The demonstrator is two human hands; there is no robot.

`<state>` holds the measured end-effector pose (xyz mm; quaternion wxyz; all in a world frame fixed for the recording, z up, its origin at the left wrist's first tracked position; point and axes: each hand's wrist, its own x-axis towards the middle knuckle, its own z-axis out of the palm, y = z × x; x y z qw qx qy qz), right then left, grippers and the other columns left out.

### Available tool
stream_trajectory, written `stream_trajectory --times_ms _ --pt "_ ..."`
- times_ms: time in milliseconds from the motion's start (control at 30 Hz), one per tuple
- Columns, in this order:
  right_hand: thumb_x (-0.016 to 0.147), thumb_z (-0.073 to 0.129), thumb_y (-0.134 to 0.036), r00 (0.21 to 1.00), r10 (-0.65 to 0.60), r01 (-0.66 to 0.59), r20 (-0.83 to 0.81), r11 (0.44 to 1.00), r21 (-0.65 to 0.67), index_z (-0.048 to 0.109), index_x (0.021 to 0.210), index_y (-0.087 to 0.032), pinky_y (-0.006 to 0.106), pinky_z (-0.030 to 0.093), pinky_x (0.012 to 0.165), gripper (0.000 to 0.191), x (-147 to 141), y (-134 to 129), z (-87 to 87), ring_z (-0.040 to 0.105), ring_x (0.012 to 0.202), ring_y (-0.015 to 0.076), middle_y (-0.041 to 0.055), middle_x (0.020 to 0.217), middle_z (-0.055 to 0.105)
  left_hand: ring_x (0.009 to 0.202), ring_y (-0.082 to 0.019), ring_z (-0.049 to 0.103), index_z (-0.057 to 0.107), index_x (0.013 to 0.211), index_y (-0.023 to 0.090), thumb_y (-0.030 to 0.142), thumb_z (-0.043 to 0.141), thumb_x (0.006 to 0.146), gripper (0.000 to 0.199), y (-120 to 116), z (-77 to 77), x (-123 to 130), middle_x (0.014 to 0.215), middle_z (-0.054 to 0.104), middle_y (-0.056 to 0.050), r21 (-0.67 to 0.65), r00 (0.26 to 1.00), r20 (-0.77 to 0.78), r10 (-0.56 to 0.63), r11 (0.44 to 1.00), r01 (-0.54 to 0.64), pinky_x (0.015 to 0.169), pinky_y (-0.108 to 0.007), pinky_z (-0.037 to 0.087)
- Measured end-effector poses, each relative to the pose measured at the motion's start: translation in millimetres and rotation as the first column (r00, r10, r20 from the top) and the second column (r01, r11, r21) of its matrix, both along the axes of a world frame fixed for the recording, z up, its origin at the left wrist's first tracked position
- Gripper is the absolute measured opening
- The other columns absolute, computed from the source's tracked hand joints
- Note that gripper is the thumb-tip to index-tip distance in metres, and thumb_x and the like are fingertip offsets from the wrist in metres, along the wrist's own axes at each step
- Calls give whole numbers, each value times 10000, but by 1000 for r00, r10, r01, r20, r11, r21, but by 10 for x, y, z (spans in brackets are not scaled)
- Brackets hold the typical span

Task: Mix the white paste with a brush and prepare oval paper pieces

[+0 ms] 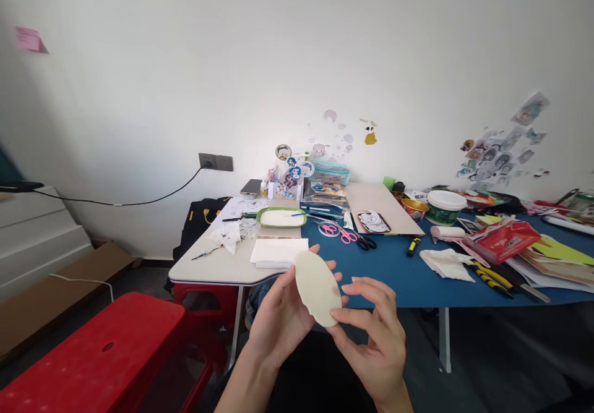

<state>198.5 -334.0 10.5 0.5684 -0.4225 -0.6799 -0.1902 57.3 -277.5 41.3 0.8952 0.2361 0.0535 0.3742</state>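
A flat, pale cream oval piece (317, 288) with a slightly wavy lower left edge is held up in front of the table. My left hand (285, 308) grips it from the left, thumb on its edge and fingers behind it. My right hand (374, 332) pinches its lower right edge between thumb and index finger, the other fingers curled apart. Beyond the hands lie a folded white cloth (279, 252), a green-rimmed tray (281, 217), pink-handled scissors (348, 235) and black-handled scissors (366, 242).
A red stool (106, 351) stands at the lower left. Along the blue table's (385, 277) right side are a white-lidded tub (445, 206), a red packet (503, 241), crumpled tissue (446, 264) and yellow-black pliers (492, 277). Behind is the wall.
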Motion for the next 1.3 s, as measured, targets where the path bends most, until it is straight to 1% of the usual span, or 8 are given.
stream_trajectory --times_ms 133,367,467,567,633,767,1067,1300 --pt "716 673 -80 1000 -8 8 -5 1000 -11 635 811 -233 427 487 760 184 7 -11 -3 547 988 245 55 966 586 1132 -260 540 297 1410 258 370 433 908 532 20 -11 -1 1209 601 -109 11 998 -60 35 999 -34 951 -401 389" --pt "731 649 -49 998 -14 15 -56 1000 3 625 850 -228 429 485 755 217 16 -6 -5 555 927 222 47 916 586 1123 -275 523 503 1264 230 410 513 861 442 68 -61 2 1184 596 -116 96 987 -123 100 991 -89 891 -411 438" --pt "740 635 -39 994 -34 33 -104 999 -14 614 858 -226 416 486 742 222 25 -2 -21 557 899 212 44 892 586 1099 -262 527 600 1129 214 343 581 833 323 72 -99 33 1123 621 -94 201 929 -250 274 953 -227 868 -380 453" --pt "760 620 -55 984 -61 56 -167 998 -35 587 828 -219 387 488 714 181 36 1 -43 563 860 200 36 849 589 914 -209 585 667 876 185 284 696 740 170 76 -136 71 906 656 -48 308 813 -344 470 874 -375 783 -312 484" --pt "771 614 -65 974 -82 71 -210 996 -60 562 807 -212 359 486 689 160 44 6 -59 561 837 191 35 827 591 791 -174 587 653 753 164 289 720 710 148 80 -150 84 809 648 -38 352 771 -373 515 848 -396 705 -268 492" --pt "806 588 -110 948 -115 73 -297 986 -150 541 777 -206 328 477 662 110 61 19 -90 555 821 190 42 813 589 730 -162 593 628 694 153 317 729 693 193 85 -152 79 767 660 -47 380 753 -408 517 846 -375 667 -246 498" --pt "843 560 -248 914 -156 53 -374 961 -272 554 742 -205 285 478 619 110 91 52 -169 574 815 195 56 830 603 647 -133 566 619 644 147 370 741 666 255 99 -170 43 687 609 -24 320 738 -458 495 867 -382 527 -201 495" --pt "853 547 -312 884 -185 25 -428 935 -353 564 756 -202 287 493 660 148 111 64 -212 588 860 199 62 883 621 691 -159 587 670 771 139 399 684 723 265 115 -180 9 727 629 -49 307 758 -460 462 884 -353 521 -210 512"
